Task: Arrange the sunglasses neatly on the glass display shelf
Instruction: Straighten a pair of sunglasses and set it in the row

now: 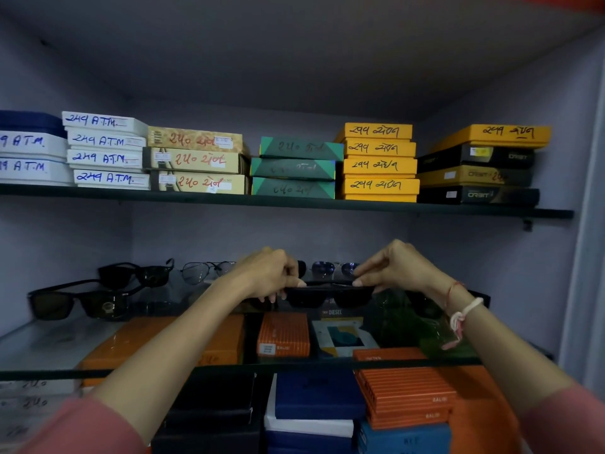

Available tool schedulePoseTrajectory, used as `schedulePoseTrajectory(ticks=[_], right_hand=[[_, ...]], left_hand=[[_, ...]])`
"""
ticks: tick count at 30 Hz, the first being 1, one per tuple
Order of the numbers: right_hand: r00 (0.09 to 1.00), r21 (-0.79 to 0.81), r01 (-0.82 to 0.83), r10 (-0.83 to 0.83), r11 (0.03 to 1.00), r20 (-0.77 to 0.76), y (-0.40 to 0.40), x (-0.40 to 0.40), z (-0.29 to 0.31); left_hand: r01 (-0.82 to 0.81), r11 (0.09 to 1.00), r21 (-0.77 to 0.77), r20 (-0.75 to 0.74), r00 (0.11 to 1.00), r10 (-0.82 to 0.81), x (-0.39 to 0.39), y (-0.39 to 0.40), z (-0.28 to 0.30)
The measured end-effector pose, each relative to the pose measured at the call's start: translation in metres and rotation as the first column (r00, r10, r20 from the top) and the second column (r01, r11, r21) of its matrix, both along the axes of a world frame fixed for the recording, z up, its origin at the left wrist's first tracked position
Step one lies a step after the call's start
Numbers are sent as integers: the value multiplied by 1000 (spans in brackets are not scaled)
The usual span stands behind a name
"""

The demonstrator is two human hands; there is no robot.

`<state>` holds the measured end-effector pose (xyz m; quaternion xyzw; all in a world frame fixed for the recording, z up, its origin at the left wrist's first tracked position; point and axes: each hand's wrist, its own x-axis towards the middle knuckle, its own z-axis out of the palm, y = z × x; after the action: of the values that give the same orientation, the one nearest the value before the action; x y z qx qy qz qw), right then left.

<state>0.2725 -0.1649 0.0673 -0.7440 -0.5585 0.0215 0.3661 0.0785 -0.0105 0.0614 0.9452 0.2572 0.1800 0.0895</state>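
Both hands hold one pair of black sunglasses (329,294) just above the glass display shelf (49,348), lenses facing me. My left hand (270,273) pinches its left end and my right hand (394,268) pinches its right end. On the shelf to the left lie large dark sunglasses (77,303), a second black pair (137,273) behind them, and thin wire-framed aviators (204,271). Blue-lensed sunglasses (332,268) sit behind the held pair, partly hidden by my fingers. Another dark pair (425,304) is half hidden behind my right wrist.
The upper shelf (294,202) carries stacks of labelled boxes: white, beige, green, yellow and black. Orange, blue and black boxes (404,396) are piled under the glass shelf and show through it. Cabinet walls close in on the left and right.
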Motion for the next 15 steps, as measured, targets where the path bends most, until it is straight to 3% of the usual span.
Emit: schedulePoseTrajectory(ticks=[5,9,15], right_hand=[[976,95,186,-196,978,97,4,12,6],[914,153,360,-380,920,138,11,33,-1],[919,-16,384,-380,923,102,15,57,-16]], left_hand=[[-20,989,146,-53,998,28,17,-6,4],[-42,999,5,-2,999,42,33,-3,3],[-114,964,-240,-21,993,112,60,-3,-2]])
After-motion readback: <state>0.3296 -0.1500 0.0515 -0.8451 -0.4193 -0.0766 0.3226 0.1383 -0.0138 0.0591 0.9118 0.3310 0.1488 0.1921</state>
